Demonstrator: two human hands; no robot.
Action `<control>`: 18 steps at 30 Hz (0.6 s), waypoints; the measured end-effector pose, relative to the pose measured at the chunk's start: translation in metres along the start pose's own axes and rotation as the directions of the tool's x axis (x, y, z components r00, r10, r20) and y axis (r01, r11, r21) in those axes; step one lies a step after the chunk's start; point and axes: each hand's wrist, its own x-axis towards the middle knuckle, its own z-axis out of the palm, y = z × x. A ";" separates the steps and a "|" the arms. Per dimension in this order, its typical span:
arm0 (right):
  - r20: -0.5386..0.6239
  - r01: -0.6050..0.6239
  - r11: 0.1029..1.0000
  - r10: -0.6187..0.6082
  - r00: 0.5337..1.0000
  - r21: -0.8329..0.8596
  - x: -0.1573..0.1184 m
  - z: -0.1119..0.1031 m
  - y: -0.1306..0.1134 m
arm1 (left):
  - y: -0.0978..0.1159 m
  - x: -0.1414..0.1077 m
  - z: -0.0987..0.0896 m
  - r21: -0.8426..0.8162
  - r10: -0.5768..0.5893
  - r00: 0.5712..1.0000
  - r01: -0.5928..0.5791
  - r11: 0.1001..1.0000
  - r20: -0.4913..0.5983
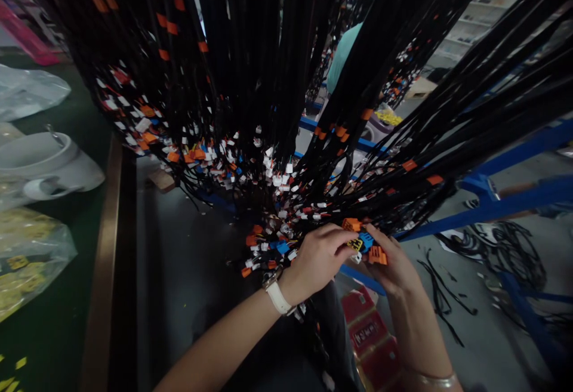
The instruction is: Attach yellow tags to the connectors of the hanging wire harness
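Observation:
My right hand (396,264) is closed around the end of a black cable bundle, with a blue connector (367,240) and an orange connector (377,255) showing at its fingers. Thumb and fingertips of my left hand (317,258) pinch a small yellow piece (355,244) with dark openings, against the face of the blue connector. Another orange connector (351,224) sits just above, between the two hands. A small white connector (357,257) shows under the left fingertips. Whether the yellow piece is seated in the blue connector I cannot tell.
Thick black cable harnesses (250,52) hang in front, ending in many white, orange and blue connectors. Blue frame bars (505,204) run at right. On the green surface at left lie a grey tub (40,156) and a bag of yellow pieces (27,267). A red box (369,338) stands below.

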 end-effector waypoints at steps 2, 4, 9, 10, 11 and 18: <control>-0.016 0.006 1.000 -0.006 1.000 0.007 0.001 0.000 0.000 | 0.000 0.000 0.000 -0.015 0.007 1.000 -0.007 1.000 0.011; -0.011 0.016 1.000 -0.016 1.000 0.009 0.002 -0.001 0.001 | -0.002 0.000 0.001 -0.011 0.011 1.000 -0.011 1.000 0.027; 0.054 0.050 0.999 -0.049 0.997 -0.019 0.004 -0.003 0.001 | -0.005 -0.001 0.001 -0.068 0.004 0.999 -0.001 0.998 0.053; 0.061 0.048 0.999 -0.047 0.997 -0.022 0.004 -0.003 0.001 | -0.005 -0.001 0.001 -0.078 0.003 0.998 0.002 0.997 0.060; 0.064 0.046 0.999 -0.044 0.997 -0.023 0.005 -0.004 0.000 | -0.005 -0.001 0.001 -0.083 0.001 0.998 0.004 0.997 0.066; 0.048 0.003 0.999 -0.001 0.999 -0.035 0.003 -0.003 -0.001 | -0.002 -0.002 -0.002 0.023 0.035 0.992 -0.038 0.999 0.122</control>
